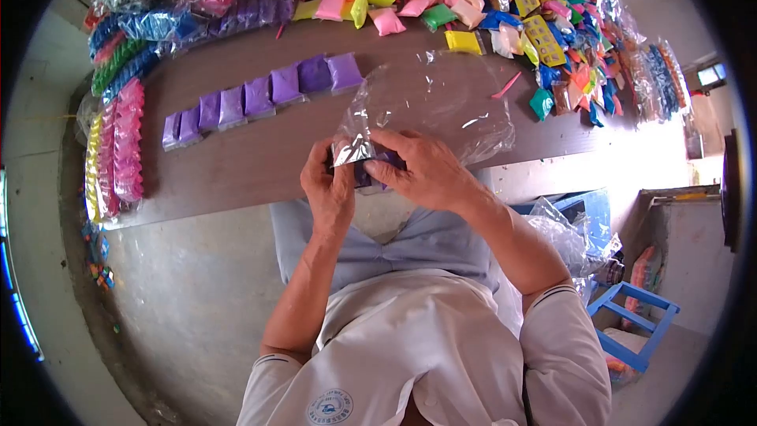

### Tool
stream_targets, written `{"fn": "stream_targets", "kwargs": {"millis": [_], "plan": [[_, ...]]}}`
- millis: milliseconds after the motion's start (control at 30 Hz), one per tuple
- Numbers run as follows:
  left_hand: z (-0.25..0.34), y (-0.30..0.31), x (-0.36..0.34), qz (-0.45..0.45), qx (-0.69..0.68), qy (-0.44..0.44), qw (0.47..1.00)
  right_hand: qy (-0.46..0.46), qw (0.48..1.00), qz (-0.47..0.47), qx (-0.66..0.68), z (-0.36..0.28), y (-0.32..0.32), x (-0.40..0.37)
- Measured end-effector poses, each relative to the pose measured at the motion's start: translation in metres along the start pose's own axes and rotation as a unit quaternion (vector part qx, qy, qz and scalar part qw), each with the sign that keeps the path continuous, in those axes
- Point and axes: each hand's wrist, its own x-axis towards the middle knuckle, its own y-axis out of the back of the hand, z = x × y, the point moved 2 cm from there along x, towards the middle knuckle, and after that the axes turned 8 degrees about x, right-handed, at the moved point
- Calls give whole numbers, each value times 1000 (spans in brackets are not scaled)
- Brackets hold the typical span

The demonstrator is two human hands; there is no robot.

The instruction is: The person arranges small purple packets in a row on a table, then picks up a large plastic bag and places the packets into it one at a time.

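Observation:
My left hand (pixel 330 181) is closed on the mouth of a large clear plastic bag (pixel 441 110) at the table's front edge. My right hand (pixel 422 170) is closed around a dark purple packet (pixel 393 159) at the bag's opening, and its fingers partly hide the packet. The rest of the bag spreads over the table to the right. Beyond my hands, a slanting row of several purple packets (pixel 258 97) lies on the brown table (pixel 276 170).
Bundled colored packets (pixel 128 142) stand at the table's left end. Loose packets in many colors (pixel 473 0) are heaped along the back and right, with yellow sheets (pixel 544 39) among them. A pink strip (pixel 506 85) lies near the bag. A blue stool frame (pixel 635 323) stands at right.

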Motion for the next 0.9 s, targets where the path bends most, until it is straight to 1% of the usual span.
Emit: {"fn": "stream_targets", "kwargs": {"millis": [67,200,267,300,367,400,467,567,700,767,800,867,900], "plan": [[-4,0,0,4,0,0,1000,37,999,-19,-7,7,-3,2],[-4,0,1,3,13,28,1000,47,997,-58,-3,13,0,8],[-6,2,0,3,-2,18,1000,-51,986,-87,129,11,10,7],[-8,1,0,4,-1,19,1000,-51,986,-88,130,17,10,4],[-11,0,1,7,-23,13,1000,-43,962,-92,254,25,10,2],[-10,1,0,8,-23,13,1000,-42,962,-92,253,23,10,2],[-7,2,-1,-10,-23,32,999,-29,990,-96,95,12,11,1],[-10,3,-1,-18,-16,28,999,-38,992,-102,58,11,11,2],[-13,3,-2,-14,-48,51,997,-53,994,-94,33,-2,27,5],[-10,3,-1,-30,-38,36,998,-46,990,-106,76,-6,35,11],[-6,4,-2,-27,-40,34,998,-43,991,-107,73,-9,38,13],[3,4,-1,-32,-26,70,997,-75,988,-96,95,-15,45,20],[3,4,0,-26,-27,68,997,-70,988,-100,91,-20,50,25]]}}
